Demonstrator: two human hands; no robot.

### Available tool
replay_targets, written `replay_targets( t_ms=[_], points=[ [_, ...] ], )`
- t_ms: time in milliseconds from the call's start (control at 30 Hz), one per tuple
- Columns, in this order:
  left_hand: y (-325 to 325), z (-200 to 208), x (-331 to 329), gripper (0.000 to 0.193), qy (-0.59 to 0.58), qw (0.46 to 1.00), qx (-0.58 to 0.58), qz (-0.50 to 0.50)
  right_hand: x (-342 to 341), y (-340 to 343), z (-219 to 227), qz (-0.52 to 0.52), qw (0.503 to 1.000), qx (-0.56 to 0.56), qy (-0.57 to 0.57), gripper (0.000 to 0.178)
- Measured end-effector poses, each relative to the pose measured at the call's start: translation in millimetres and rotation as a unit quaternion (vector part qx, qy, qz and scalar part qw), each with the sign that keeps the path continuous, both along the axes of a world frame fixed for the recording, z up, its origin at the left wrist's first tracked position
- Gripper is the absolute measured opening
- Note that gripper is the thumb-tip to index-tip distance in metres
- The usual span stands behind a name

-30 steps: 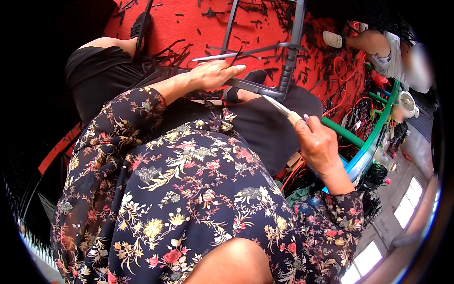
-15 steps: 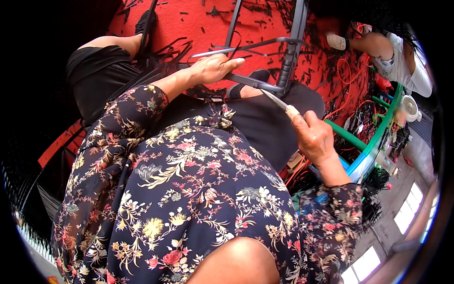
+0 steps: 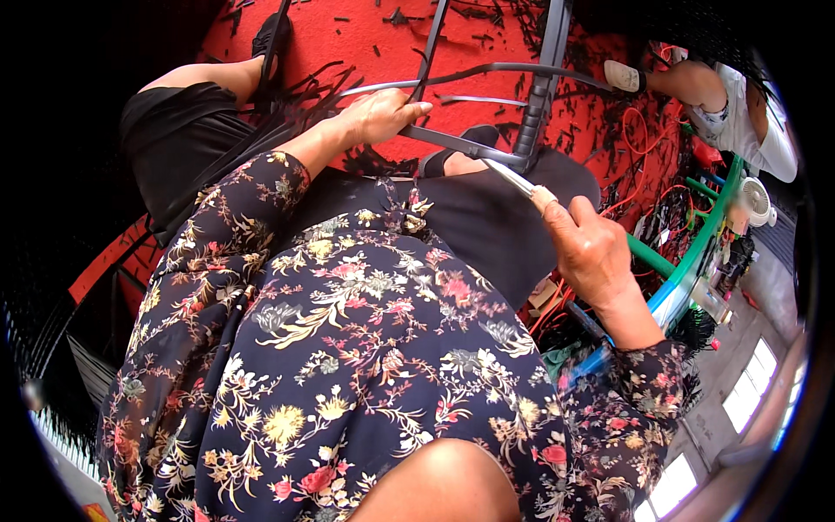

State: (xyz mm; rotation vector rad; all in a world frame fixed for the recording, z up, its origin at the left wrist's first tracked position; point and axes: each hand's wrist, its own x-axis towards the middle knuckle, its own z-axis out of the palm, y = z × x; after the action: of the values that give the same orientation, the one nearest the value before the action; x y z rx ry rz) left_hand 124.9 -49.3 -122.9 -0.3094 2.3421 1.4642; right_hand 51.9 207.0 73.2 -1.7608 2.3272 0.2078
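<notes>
Two hands — right hand (image 3: 591, 252) pinches blade (image 3: 511, 178), left hand (image 3: 378, 117) grips strap (image 3: 452, 141)

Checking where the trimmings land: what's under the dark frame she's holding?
Under the dark frame lies a red mat strewn with black offcut strips. The left hand grips the frame; the right hand holds a blade. Her lap hides the mat nearer in.

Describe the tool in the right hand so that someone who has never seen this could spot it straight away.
Start at the red floor mat, then drop to the dark frame over the lap. The right hand holds a thin knife against its corner, the only pale, shiny blade among black strips.
</notes>
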Motion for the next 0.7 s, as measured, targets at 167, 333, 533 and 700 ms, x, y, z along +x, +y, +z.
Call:
replay_targets(
  t_ms=[167,333,533,700],
  points=[
    [0,-2,1,0.058,0.015,0.999,0.031,0.034,10,29,-52,-0.053,0.989,-0.134,-0.030,0.042],
    [-3,-32,-3,0.058,0.044,0.996,0.039,0.061,18,30,-52,-0.077,0.987,-0.140,-0.009,0.038],
    [-26,-21,8,0.054,0.034,0.999,-0.009,0.009,27,-33,18,-0.033,0.997,0.034,0.065,0.039],
    [-15,-10,7,0.053,-0.012,1.000,0.019,0.020,20,-31,23,-0.038,0.998,0.046,0.026,0.042]
  ],
)
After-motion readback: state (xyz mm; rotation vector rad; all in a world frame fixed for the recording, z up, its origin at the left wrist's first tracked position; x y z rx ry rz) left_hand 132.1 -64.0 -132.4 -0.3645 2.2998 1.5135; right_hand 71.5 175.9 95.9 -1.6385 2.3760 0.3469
